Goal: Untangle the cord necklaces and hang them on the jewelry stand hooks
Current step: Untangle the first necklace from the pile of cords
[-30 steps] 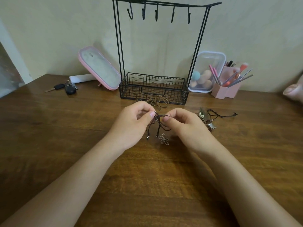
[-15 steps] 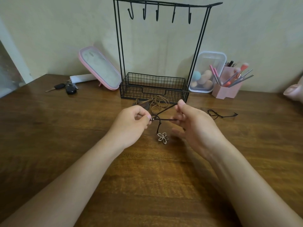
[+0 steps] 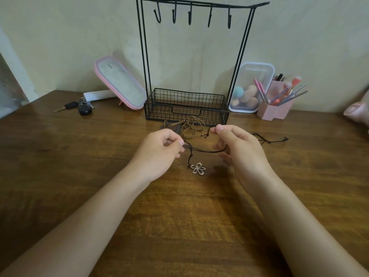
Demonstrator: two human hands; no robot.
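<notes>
In front of the stand (image 3: 215, 114), the left hand (image 3: 157, 154) pinches the dark cord (image 3: 205, 151) between thumb and forefinger. The right hand (image 3: 241, 154) pinches the cord's end, its other fingers loosely spread. The flower pendant (image 3: 198, 168) hangs from the cord down to the bench (image 3: 79, 176). A tan necklace (image 3: 192, 127) lies just before the stand's basket.

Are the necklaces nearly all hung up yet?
Not yet. Done: nothing hangs on the five hooks. In hand: the left hand and right hand pinch the dark cord, stretched between them, its flower pendant below. Left: the tan necklace by the basket and the black cord lie on the table, waiting for hooks.
</notes>
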